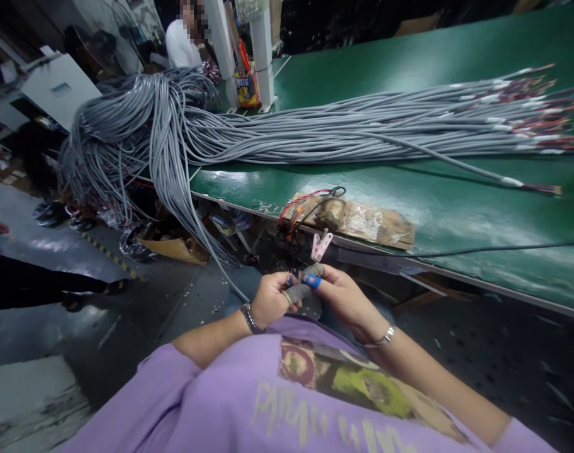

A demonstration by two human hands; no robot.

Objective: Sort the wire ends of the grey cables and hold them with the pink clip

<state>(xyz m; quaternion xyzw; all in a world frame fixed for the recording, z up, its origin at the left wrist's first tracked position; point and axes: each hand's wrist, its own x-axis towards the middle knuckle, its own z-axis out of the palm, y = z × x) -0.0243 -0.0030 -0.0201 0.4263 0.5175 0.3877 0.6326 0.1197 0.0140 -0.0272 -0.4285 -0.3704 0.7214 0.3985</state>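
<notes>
My left hand and my right hand meet in front of my chest, just below the bench edge. Both are closed in a pinch on the stripped end of a grey cable with thin coloured wires showing between the fingertips. Grey and blue finger cots cover some fingertips. The cable runs up and left from my hands to the big bundle of grey cables lying across the green bench. The bundle's far ends show coloured wires at the right.
A taped cardboard pad with red and black leads lies at the bench edge, a pale clip hanging below it. Cables spill off the bench's left end toward the floor. Another person sits at the far back. White posts stand on the bench.
</notes>
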